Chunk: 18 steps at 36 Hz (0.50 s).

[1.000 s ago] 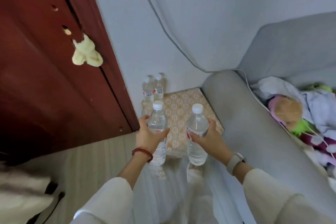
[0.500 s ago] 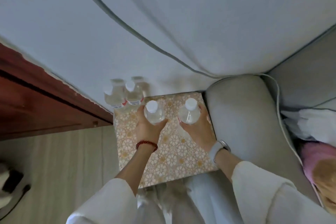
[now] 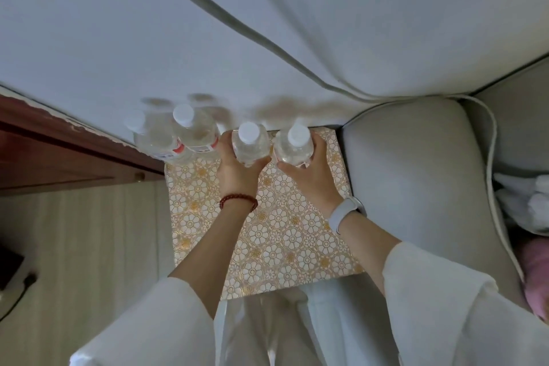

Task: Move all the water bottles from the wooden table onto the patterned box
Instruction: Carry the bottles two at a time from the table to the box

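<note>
While the camera looks almost straight down, the left hand (image 3: pixel 237 174) wraps its fingers (image 3: pixel 223 144) around a clear water bottle (image 3: pixel 250 144) with a white cap, and the right hand (image 3: pixel 312 177) grips a second capped bottle (image 3: pixel 295 145) in the same way. Both bottles stand upright at the far edge of the patterned box (image 3: pixel 279 235), close to the wall; from this steep angle it cannot be told whether their bases are already touching the lid. The two held bottles sit just beside each other, a narrow gap between them.

To the left, two more water bottles stand at the box's far left corner: one with a red-and-white label (image 3: pixel 194 134) next to the left hand, and another (image 3: pixel 151 140) beside it, slightly blurred. All four form a rough row along the wall.

The box has a white and gold floral print and sits on a pale wood-grain floor (image 3: pixel 89 232), wedged between a dark red wooden door frame (image 3: pixel 59 154) on the left and the grey arm of a sofa (image 3: pixel 416 175) on the right. A red bead bracelet (image 3: pixel 238 200) circles the left wrist, a white watch band (image 3: pixel 346 214) the right, and both arms wear loose white sleeves (image 3: pixel 445 306).
</note>
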{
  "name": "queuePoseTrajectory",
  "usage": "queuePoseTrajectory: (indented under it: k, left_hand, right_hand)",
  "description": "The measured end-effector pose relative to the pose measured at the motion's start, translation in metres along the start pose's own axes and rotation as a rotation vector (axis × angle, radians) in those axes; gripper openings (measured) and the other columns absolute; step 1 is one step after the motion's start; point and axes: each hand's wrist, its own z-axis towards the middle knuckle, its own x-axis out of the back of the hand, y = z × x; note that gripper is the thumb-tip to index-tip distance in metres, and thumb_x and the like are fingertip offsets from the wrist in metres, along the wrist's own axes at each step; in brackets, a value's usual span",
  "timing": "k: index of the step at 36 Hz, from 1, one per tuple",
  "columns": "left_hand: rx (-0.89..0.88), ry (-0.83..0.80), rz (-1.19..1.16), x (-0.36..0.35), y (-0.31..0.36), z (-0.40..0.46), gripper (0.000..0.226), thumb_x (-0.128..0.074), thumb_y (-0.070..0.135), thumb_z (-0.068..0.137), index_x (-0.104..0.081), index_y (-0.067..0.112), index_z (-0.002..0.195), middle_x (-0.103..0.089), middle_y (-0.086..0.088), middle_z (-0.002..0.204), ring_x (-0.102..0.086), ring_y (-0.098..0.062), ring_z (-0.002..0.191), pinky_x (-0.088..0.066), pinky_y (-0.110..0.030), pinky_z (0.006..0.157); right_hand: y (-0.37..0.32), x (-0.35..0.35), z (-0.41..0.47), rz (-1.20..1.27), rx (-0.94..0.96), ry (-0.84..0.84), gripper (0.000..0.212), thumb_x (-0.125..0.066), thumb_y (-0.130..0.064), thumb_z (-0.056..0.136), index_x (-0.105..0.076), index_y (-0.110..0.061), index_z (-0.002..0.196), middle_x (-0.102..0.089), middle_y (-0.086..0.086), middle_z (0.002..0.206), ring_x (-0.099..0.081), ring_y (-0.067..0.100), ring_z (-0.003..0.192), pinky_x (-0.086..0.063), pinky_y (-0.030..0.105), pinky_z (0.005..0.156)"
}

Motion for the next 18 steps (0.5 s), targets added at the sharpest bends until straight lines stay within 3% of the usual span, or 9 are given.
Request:
queuePoseTrajectory:
  k: [4,7,10,12,15,18]
  left_hand:
    - [0.052,-0.065,-0.168,0.004,-0.003,-0.005,0.084,-0.077,0.012,0.069,-0.028,0.023,0.137,-0.036,0.003,0.14,-0.037,-0.02,0.128,-0.036,-0.026,0.095]
    - [0.16,-0.074,-0.269,0.006,-0.007,-0.012,0.088,-0.077,0.022,0.069,-0.025,0.03,0.139,-0.025,-0.002,0.149,-0.03,-0.023,0.134,-0.033,-0.04,0.108]
    - [0.361,-0.103,-0.505,0.005,-0.004,-0.014,0.081,-0.073,0.035,0.072,-0.025,0.038,0.138,-0.023,-0.01,0.149,-0.033,-0.031,0.132,-0.043,-0.045,0.099]
    - [0.426,-0.125,-0.607,0.003,-0.002,-0.012,0.081,-0.071,0.04,0.07,-0.027,0.036,0.138,-0.03,-0.013,0.146,-0.04,-0.033,0.128,-0.047,-0.044,0.095]
    - [0.385,-0.093,-0.652,-0.001,0.002,-0.007,0.083,-0.073,0.039,0.067,-0.032,0.027,0.138,-0.039,-0.009,0.143,-0.046,-0.027,0.124,-0.047,-0.04,0.095]
    - [0.318,-0.017,-0.616,-0.003,0.004,0.001,0.066,-0.068,0.033,0.077,-0.04,0.02,0.136,-0.045,-0.004,0.139,-0.05,-0.021,0.121,-0.051,-0.031,0.088]
  right_hand:
    - [0.0,0.004,-0.004,0.084,-0.049,-0.078,0.073,-0.073,-0.019,0.076,-0.028,-0.033,0.131,-0.038,-0.027,0.119,-0.043,-0.008,0.108,-0.038,0.004,0.082]
    - [0.0,0.008,-0.005,0.149,-0.073,-0.109,0.07,-0.068,-0.028,0.081,-0.028,-0.032,0.139,-0.04,-0.016,0.134,-0.041,0.0,0.12,-0.035,0.019,0.097]
    - [-0.004,0.007,-0.006,0.194,-0.113,-0.14,0.058,-0.064,-0.04,0.079,-0.035,-0.05,0.129,-0.041,-0.009,0.14,-0.039,0.012,0.129,-0.033,0.039,0.108]
    - [-0.005,0.003,-0.005,0.227,-0.135,-0.112,0.049,-0.066,-0.039,0.077,-0.04,-0.06,0.113,-0.047,-0.008,0.135,-0.043,0.013,0.127,-0.033,0.044,0.11]
    - [-0.004,-0.006,0.0,0.261,-0.126,-0.047,0.046,-0.068,-0.031,0.08,-0.043,-0.06,0.106,-0.052,-0.007,0.131,-0.048,0.014,0.123,-0.038,0.044,0.108]
    - [-0.004,-0.014,0.006,0.293,-0.118,-0.029,0.047,-0.068,-0.03,0.079,-0.042,-0.057,0.108,-0.05,-0.003,0.133,-0.047,0.016,0.125,-0.037,0.045,0.108]
